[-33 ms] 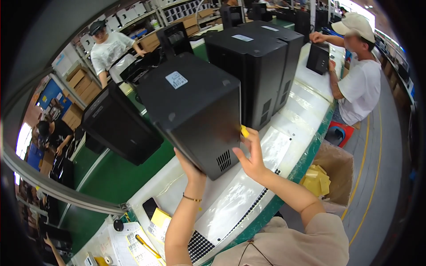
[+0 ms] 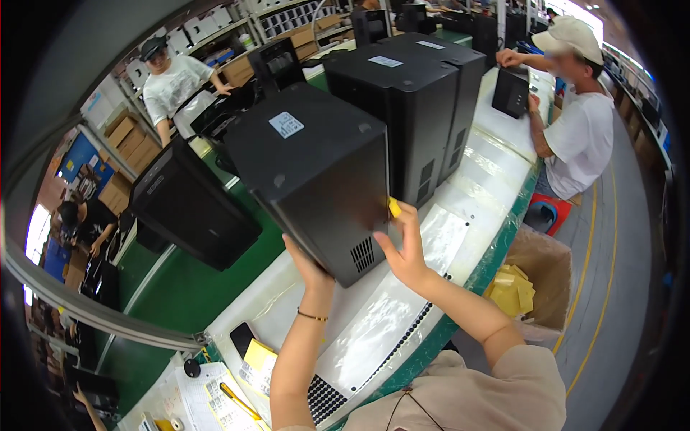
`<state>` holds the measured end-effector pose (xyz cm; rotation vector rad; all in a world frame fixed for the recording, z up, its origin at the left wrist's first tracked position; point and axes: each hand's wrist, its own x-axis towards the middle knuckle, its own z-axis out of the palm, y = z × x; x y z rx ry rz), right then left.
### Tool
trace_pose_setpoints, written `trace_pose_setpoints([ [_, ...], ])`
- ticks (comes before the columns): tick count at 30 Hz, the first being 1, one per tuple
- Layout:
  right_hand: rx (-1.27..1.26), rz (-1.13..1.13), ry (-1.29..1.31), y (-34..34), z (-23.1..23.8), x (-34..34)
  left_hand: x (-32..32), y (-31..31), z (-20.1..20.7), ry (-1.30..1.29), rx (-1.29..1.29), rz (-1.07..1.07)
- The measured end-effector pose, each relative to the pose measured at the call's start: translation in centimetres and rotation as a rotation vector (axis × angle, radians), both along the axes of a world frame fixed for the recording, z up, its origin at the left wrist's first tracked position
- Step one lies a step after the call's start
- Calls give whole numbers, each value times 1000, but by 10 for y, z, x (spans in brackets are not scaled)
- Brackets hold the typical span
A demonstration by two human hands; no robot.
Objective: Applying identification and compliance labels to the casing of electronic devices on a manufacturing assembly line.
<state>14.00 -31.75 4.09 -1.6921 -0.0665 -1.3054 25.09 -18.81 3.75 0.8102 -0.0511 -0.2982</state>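
A black computer case [image 2: 323,208] stands in front of me, with a white label and round feet on its upper face and a slotted vent low on the side facing me. My left hand [image 2: 310,271] grips its lower left edge, fingers mostly hidden by the case. At the right edge is my right hand [image 2: 407,251], thumb toward the near face and index finger up along the side. On that index fingertip sits a small yellow piece [image 2: 394,207]; I cannot tell whether it is worn or held. Two more black computer cases [image 2: 402,79] stand just behind.
Another case [image 2: 190,208] leans at left over a green surface [image 2: 172,287]. A phone [image 2: 242,335], a yellow cutter [image 2: 238,400] and label sheets lie near my left arm. A carton [image 2: 553,287] of yellow pieces is at right. Co-workers [image 2: 586,129] work at right and left.
The view has shifted slightly. Both hands stay on the case, and my right thumb sits a little nearer its near face.
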Motion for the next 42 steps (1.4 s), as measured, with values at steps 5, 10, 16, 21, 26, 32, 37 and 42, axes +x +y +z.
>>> trace_pose_setpoints([
  [5,-244,-415,188,-41,4,0,7,-61,4,14,-77,7],
  [10,-65,-478,216,-85,-2,-2,12,-92,5,57,47,67],
  [16,69,-429,323,-165,-36,11,56,-145,-33,-2,73,26],
  [21,178,-427,360,-218,-38,17,59,-199,-17,-20,246,158],
  [26,192,-461,324,-246,-38,26,59,-227,-3,-9,455,147],
  [32,245,-507,332,-220,-34,38,87,-175,-2,-294,665,197],
  [37,304,-462,10,-182,-26,19,121,-30,106,-952,653,1090],
  [42,-71,-212,-163,-108,2,25,198,143,170,-614,571,1405],
])
